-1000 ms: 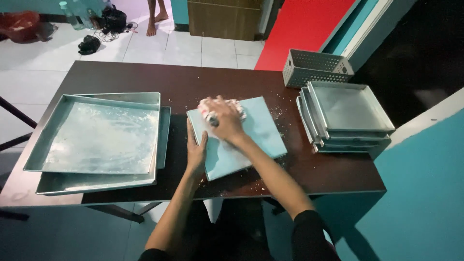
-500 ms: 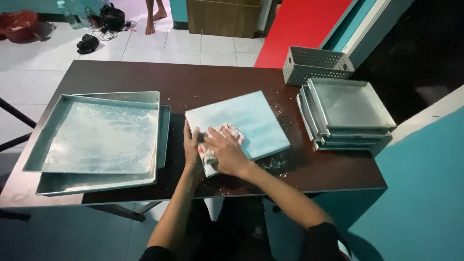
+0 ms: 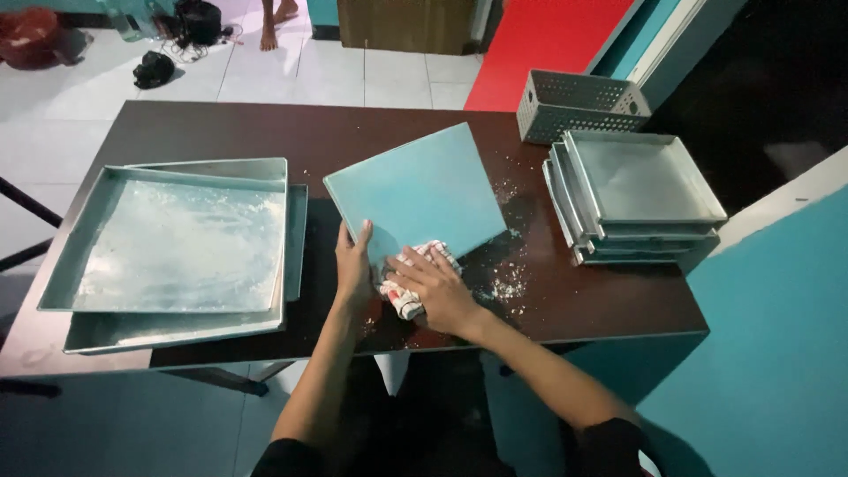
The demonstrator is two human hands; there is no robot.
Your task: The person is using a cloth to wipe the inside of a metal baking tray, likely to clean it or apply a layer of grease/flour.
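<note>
A teal square board (image 3: 424, 190) lies tilted on the dark brown table (image 3: 221, 132). My left hand (image 3: 353, 265) presses flat against the board's near left edge, fingers together. My right hand (image 3: 437, 291) is closed on a white-and-red cloth (image 3: 408, 281) at the board's near corner, pressing it down where board meets table. White crumbs (image 3: 508, 283) are scattered on the table right of my right hand.
Two stacked metal trays (image 3: 177, 243), dusted white, sit at the left. A stack of several metal trays (image 3: 636, 190) stands at the right, with a perforated grey basket (image 3: 579, 106) behind it. Bare feet (image 3: 276, 18) of another person show on the tiled floor beyond.
My right hand has dragged the cloth from the board's far end toward me to its near corner. The left hand stays at the board's near left edge.
</note>
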